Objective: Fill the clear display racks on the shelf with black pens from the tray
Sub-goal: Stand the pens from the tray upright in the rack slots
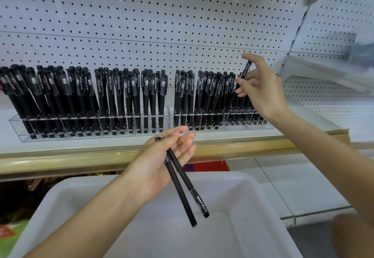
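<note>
Right hand (261, 87) pinches one black pen (245, 69) (tilted) over the right end of the clear rack (242, 127); left hand (162, 162) grips two pens (180, 189) below it.

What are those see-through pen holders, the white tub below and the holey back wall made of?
The racks look like clear acrylic or similar hard plastic: see-through, with bright glossy edges. The tray seems white moulded plastic: smooth, matte, rounded corners. The back wall looks like white-painted metal pegboard, but the picture cannot settle that.
</note>
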`<state>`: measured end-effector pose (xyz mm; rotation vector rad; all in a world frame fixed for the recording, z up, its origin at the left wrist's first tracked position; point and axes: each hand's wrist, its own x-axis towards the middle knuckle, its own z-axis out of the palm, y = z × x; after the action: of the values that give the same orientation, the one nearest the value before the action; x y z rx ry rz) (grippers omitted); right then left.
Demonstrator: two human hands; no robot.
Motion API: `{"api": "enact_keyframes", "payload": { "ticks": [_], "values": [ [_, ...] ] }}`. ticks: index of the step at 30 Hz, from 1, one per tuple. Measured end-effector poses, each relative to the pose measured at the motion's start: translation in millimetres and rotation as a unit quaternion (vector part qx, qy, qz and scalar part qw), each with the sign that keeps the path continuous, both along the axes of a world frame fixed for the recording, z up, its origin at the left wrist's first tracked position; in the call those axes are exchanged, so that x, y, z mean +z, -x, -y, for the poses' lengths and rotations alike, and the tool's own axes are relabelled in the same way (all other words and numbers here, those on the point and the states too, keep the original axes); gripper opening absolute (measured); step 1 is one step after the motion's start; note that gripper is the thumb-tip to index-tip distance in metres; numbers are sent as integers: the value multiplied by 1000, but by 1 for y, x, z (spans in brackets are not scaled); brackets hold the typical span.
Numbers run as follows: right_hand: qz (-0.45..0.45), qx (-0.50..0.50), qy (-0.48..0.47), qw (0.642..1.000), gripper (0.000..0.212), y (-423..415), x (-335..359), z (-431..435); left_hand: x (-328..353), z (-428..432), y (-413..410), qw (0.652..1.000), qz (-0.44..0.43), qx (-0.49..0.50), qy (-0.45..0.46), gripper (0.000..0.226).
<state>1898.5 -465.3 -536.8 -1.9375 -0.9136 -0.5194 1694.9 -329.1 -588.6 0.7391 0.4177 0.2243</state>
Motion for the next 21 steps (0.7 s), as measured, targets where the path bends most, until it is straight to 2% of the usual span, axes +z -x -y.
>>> {"api": "enact_keyframes", "payload": {
  "ticks": [6, 9, 12, 16, 18, 21],
  "values": [
    [13, -7, 75, 997, 43, 0, -1, 2, 0, -5, 2, 1000, 3, 12, 8, 18],
    [-17, 3, 99, 995, 39, -1, 3, 2, 1, -6, 2, 1000, 4, 14, 12, 18],
    [-38, 25, 133, 990, 45, 0, -1, 2, 1, -7, 2, 1000, 5, 13, 16, 18],
    [-65, 7, 123, 990, 50, 1, -1, 2, 1, -6, 3, 1000, 11, 12, 14, 20],
    [-71, -5, 84, 994, 47, 7, -4, 2, 2, -7, 2, 1000, 21, 9, 16, 21],
    [-101, 11, -41, 994, 16, 38, -12, 3, 7, -9, 1, 999, 51, 7, 17, 24]
  ]
}}
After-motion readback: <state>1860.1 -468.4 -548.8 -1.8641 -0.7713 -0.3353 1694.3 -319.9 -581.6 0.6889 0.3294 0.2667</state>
